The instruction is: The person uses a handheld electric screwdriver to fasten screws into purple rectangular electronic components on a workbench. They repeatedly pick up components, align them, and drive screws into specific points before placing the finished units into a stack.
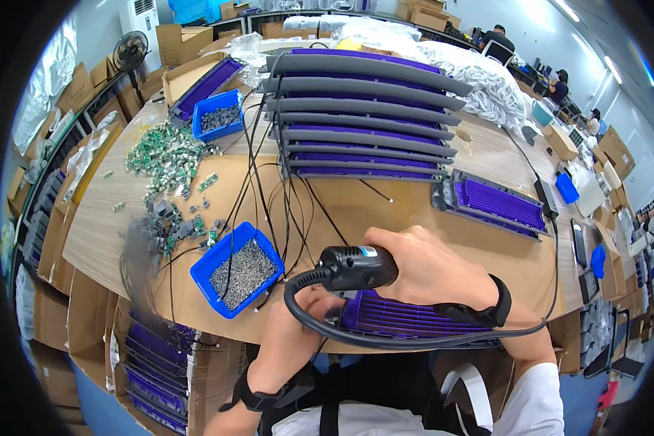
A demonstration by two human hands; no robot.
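A black corded electric screwdriver [357, 267] lies in the grip of my right hand [439, 272], tilted over the near edge of the table. Beneath it is a long purple housing [407, 318] with grey edges and lengthwise ribs. My left hand [309, 301] is closed at the left end of this housing, its fingers partly hidden by the thick cord. The screwdriver's tip is hidden behind my hands. Just left of my left hand stands a blue tray [209, 296] holding many small metal screws. Thin black cables [256, 171] with small plugs hang over and beside it.
A tall stack of purple-grey housings [363, 120] stands at the back, with a single one [498, 205] to the right. Left lie a heap of green circuit boards [168, 156] and a blue bin [223, 134] of dark parts. A carton [200, 378] with housings stands below left.
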